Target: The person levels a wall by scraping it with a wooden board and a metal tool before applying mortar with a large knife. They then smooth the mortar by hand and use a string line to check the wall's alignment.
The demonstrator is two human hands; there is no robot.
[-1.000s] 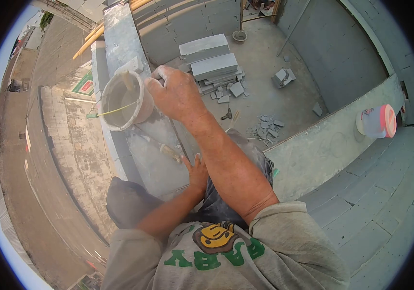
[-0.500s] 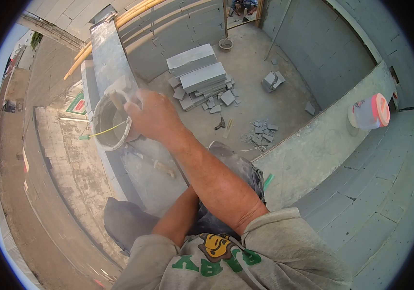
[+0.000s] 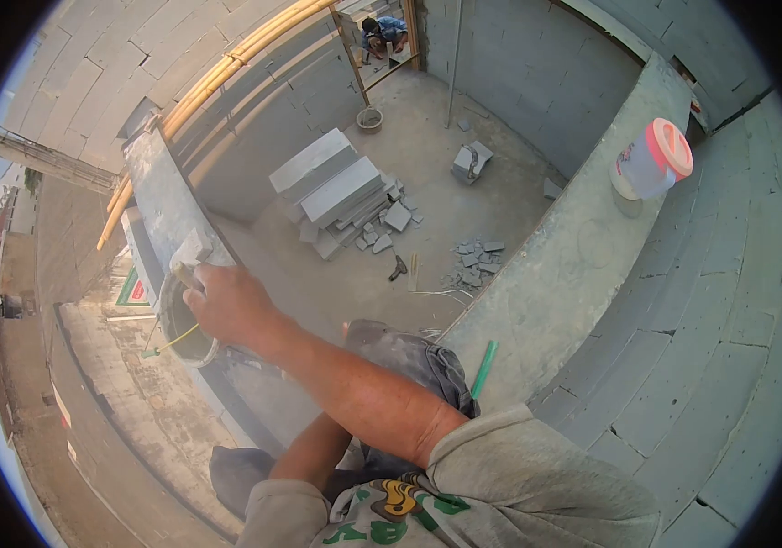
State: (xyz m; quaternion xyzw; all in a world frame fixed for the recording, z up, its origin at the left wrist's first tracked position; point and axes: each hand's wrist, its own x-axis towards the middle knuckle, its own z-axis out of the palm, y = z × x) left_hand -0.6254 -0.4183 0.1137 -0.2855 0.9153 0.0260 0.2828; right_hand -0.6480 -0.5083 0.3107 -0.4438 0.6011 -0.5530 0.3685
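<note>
My right hand (image 3: 231, 306) is closed around the light handle (image 3: 188, 276) of a tool, at the inner rim of a grey bucket (image 3: 165, 320). A pale, flat-sided piece (image 3: 192, 248) shows just above the handle; whether it belongs to the tool is unclear. The bucket has a thin yellow-green bail (image 3: 176, 341) and stands at the outer edge of a grey ledge (image 3: 167, 187). What lies in it is hard to make out. My left forearm (image 3: 313, 449) passes beneath my right one, and my left hand is hidden.
A pink-lidded plastic jar (image 3: 639, 169) and a green strip (image 3: 485, 368) are on the right ledge (image 3: 555, 265). Below lie stacked grey blocks (image 3: 341, 192), broken pieces (image 3: 477, 263) and another bucket (image 3: 370, 119). A person (image 3: 382, 36) crouches beyond the doorway. Bamboo poles (image 3: 226, 68) run at upper left.
The view has turned, so most of the scene sits further left, with the near bucket lower. My right hand, still gripping the handle, has come closer to the bucket's rim.
</note>
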